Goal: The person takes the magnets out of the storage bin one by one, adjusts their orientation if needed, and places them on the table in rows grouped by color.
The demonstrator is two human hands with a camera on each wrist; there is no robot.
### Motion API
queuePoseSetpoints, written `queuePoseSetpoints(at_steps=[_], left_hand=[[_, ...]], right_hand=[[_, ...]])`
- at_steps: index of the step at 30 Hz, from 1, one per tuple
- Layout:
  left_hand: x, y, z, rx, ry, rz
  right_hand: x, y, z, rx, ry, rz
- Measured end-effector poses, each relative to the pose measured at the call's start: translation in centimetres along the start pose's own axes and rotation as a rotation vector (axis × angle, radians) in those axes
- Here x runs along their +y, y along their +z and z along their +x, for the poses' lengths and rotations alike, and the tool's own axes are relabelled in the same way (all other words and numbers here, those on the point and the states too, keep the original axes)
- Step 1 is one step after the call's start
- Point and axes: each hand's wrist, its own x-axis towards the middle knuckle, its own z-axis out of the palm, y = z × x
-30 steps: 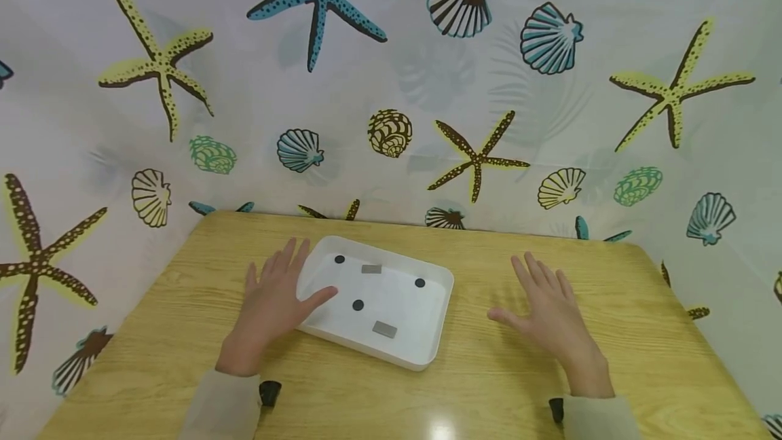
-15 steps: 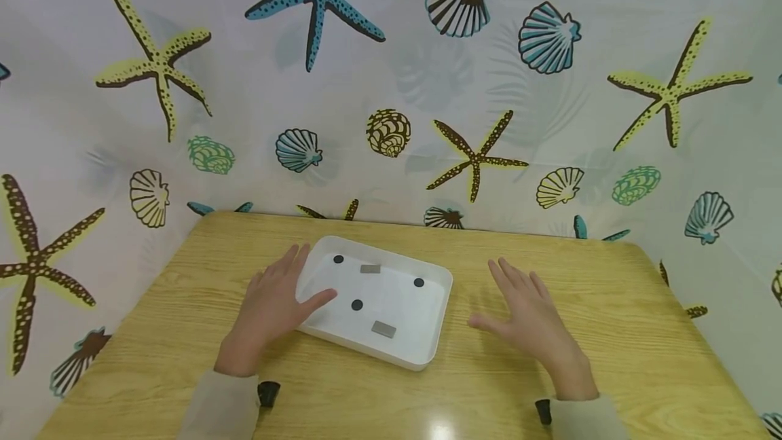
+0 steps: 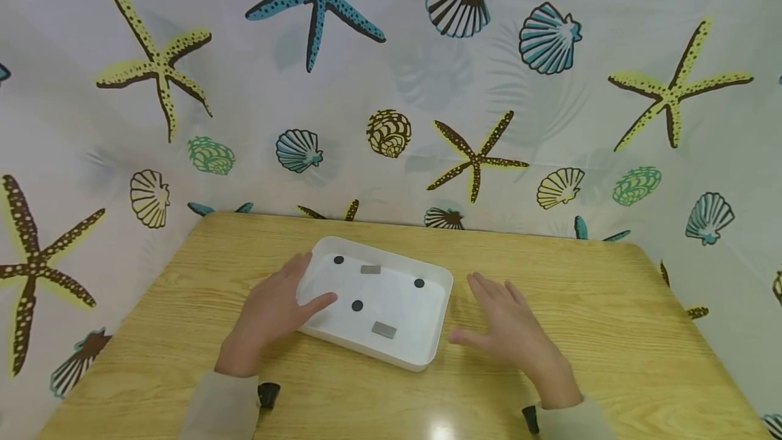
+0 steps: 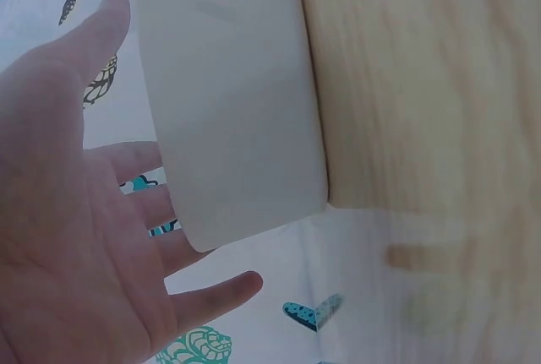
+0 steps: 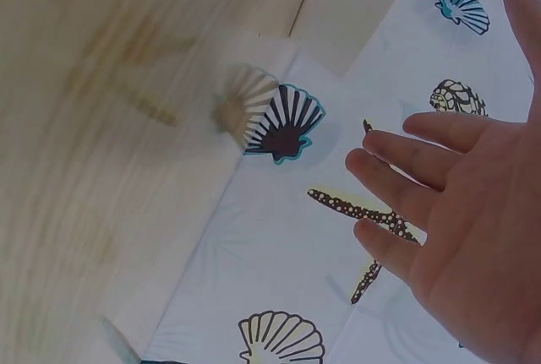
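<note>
A shallow white tray (image 3: 397, 290) lies at a slant on the wooden table. Inside it sit several small dark discs (image 3: 357, 305) and two grey rectangular pieces (image 3: 383, 330). My left hand (image 3: 269, 311) is at the tray's left end, thumb reaching over the rim and fingers along the outside; in the left wrist view its fingertips run behind the tray's wall (image 4: 232, 111). To the right of the tray, my right hand (image 3: 510, 328) hovers with fingers extended and thumb pointing at the tray's right side. Nothing is in its palm in the right wrist view.
The light wooden table (image 3: 611, 318) extends to both sides and in front of the tray. A white cloth (image 3: 366, 73) printed with starfish and shells hangs behind and at both sides. In the right wrist view a corner of the tray (image 5: 355, 9) shows at the top.
My right hand has moved left, close to the tray's right side. The left hand's fingers have bent in slightly at the tray's left end. The tray and its pieces have stayed put.
</note>
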Motion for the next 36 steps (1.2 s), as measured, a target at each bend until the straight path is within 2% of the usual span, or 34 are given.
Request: queuePoseSetpoints(at_steps=[9,16,23,36], left_hand=[[0.0,-0.1,-0.1,-0.04,-0.008,-0.021],[0.1,-0.4,-0.2,-0.087,-0.001,-0.034],[0.2,-0.6,-0.2,-0.131,0.0,-0.028],[0.8,-1.4,-0.6,-0.189,0.005,-0.072]], right_hand=[[-1.6,1.0,0.1,-0.046,-0.025,0.016],[-2.4,1.6,0.0,-0.067,-0.048,-0.019],[-2.7,1.8,-0.1,-0.094,-0.057,-0.05],[-2.8,1.7,-0.2,-0.109,-0.044,-0.09]])
